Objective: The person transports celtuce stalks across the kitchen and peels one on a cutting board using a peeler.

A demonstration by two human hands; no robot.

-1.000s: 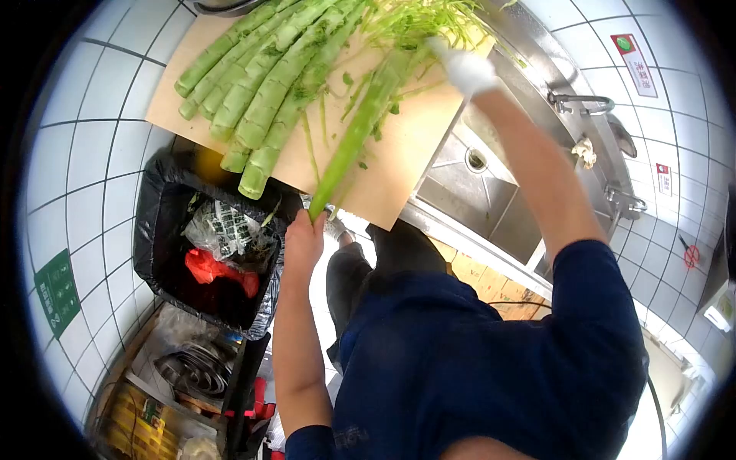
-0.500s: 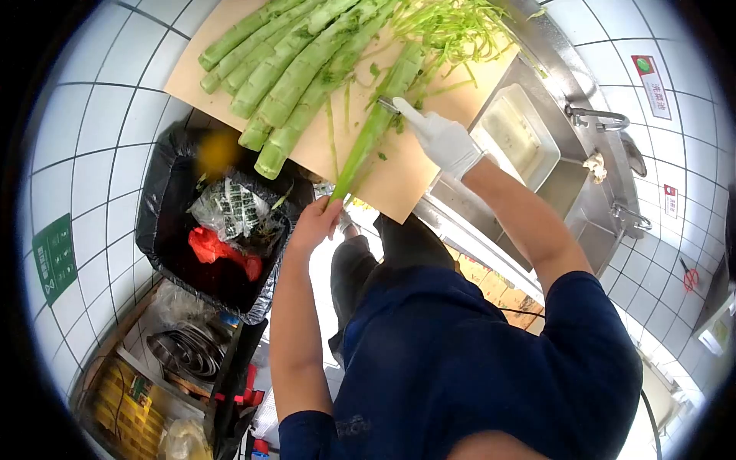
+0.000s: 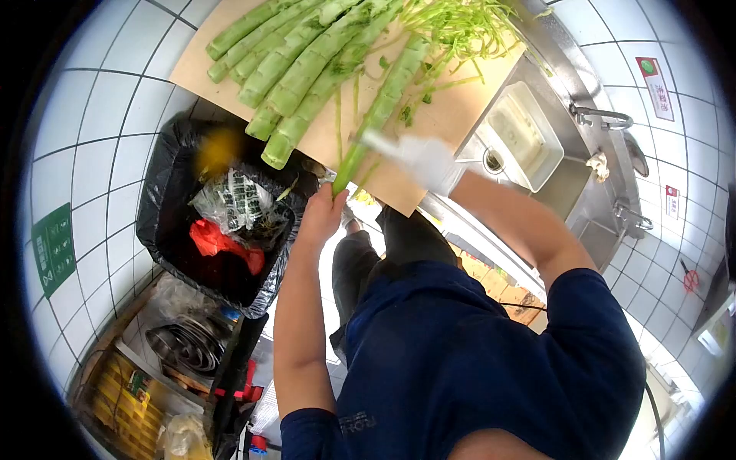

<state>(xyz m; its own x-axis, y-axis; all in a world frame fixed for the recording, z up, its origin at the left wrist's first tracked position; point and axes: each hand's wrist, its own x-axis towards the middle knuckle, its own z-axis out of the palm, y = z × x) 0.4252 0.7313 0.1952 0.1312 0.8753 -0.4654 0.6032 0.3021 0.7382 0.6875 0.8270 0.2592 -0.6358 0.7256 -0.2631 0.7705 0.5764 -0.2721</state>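
While left hand [image 3: 322,211] grips its near end, green stalk [image 3: 383,106] slants away rightward — right hand [image 3: 429,163] blurred, grip unclear.

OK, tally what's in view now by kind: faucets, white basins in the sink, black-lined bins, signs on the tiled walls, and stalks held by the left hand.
Faucets: 2
White basin: 1
Black-lined bin: 1
Wall signs: 3
Stalk held by the left hand: 1
Total: 8

Wall signs [image 3: 655,88] and shirt lettering [image 3: 357,422] — too blurred to read
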